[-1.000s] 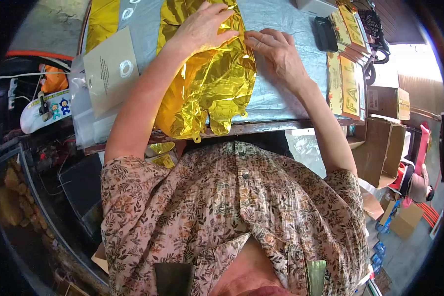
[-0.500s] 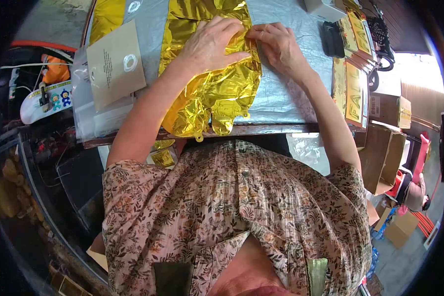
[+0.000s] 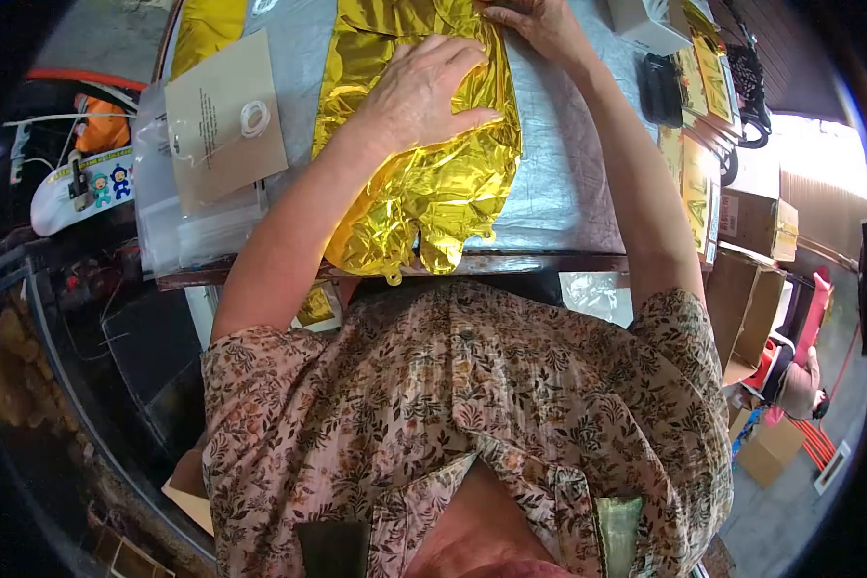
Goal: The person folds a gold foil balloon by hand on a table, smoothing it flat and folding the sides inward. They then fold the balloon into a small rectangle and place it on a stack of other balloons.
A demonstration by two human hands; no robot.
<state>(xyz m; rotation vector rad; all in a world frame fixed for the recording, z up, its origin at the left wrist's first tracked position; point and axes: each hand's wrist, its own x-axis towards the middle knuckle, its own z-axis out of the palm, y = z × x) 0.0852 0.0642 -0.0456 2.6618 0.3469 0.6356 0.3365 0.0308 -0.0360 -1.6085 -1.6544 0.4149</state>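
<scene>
While the gold foil (image 3: 458,188) lies on the table (image 3: 573,188), long axis running away from my body, near end just over the edge, my left hand (image 3: 422,89) rests on top, thumb and fingers apart. My right hand (image 3: 541,21) is farther out, at the foil's right edge; cannot tell whether its fingertips pinch.

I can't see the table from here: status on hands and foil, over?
Left hand spread on gold foil balloon; right hand at its right edge, grip unclear. Balloon flattish, wrinkled. Nothing seen blocking; brown card lies apart, leftward.
</scene>
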